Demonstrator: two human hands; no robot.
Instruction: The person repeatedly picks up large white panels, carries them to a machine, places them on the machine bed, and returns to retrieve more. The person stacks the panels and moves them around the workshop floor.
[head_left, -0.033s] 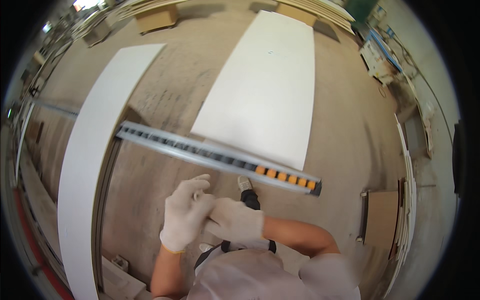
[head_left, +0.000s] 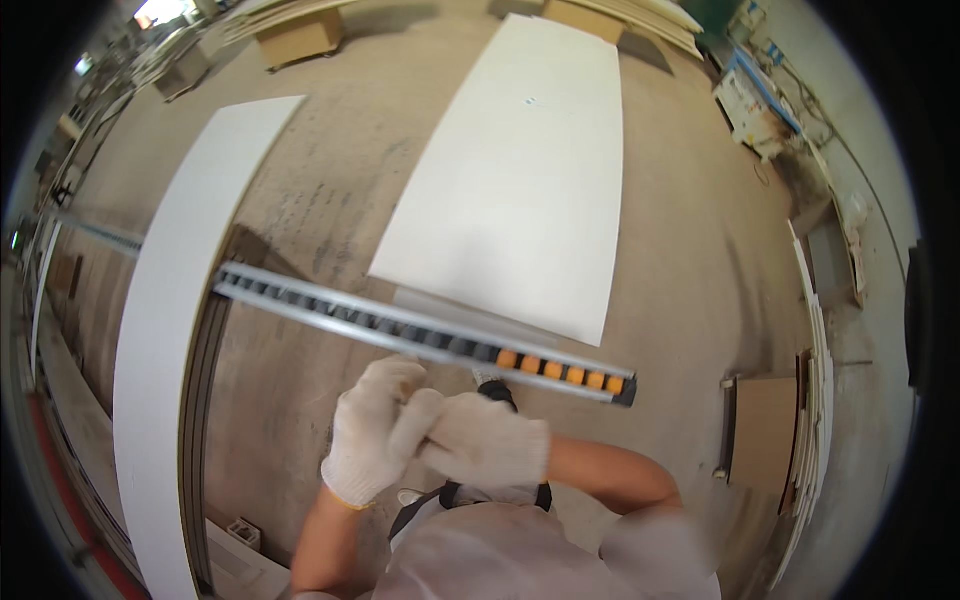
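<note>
Ahead of left grip (head_left: 372, 432), right grip (head_left: 488, 440): roller rail (head_left: 420, 334); both curled, contents unclear.

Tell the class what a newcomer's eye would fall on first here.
The large white board, upper centre, probably comes first. A roller rail slants across the middle, orange rollers at its right end. Below it, the gloved left hand and right hand overlap in view.

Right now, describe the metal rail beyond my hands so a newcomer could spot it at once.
Find the long white panel on the left. From near its right edge, a narrow metal rail slants rightward beyond the gloved left hand and right hand. Its row of rollers, mostly black but orange at the right end, sets it apart from the wide white panel beyond.
</note>
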